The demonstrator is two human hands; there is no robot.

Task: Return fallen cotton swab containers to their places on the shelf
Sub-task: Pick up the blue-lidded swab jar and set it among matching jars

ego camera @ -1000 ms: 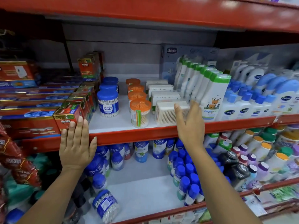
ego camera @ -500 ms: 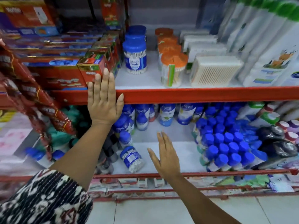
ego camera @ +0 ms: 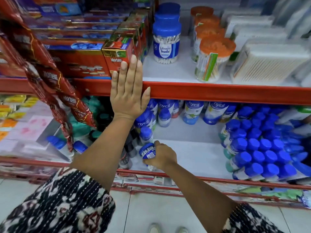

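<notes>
A fallen cotton swab container (ego camera: 146, 151) with a blue lid lies on its side on the lower shelf (ego camera: 193, 158). My right hand (ego camera: 162, 155) is closed around it, covering most of its body. My left hand (ego camera: 128, 91) rests flat, fingers spread, against the red front edge of the upper shelf (ego camera: 218, 92). On that upper shelf stand upright blue-lidded swab jars (ego camera: 165, 42) in a row, with orange-lidded swab jars (ego camera: 211, 59) to their right.
Red Mortein boxes (ego camera: 117, 54) crowd the upper shelf at left, and Mortein sachets (ego camera: 55, 84) hang down in front. Square swab boxes (ego camera: 267, 63) sit at upper right. Nycil bottles (ego camera: 193, 111) and blue-capped bottles (ego camera: 262, 148) fill the lower shelf.
My right hand dropped from the upper shelf to the lower one and closed on the fallen swab container. The view tilted down and moved closer. My left hand stayed on the shelf edge.
</notes>
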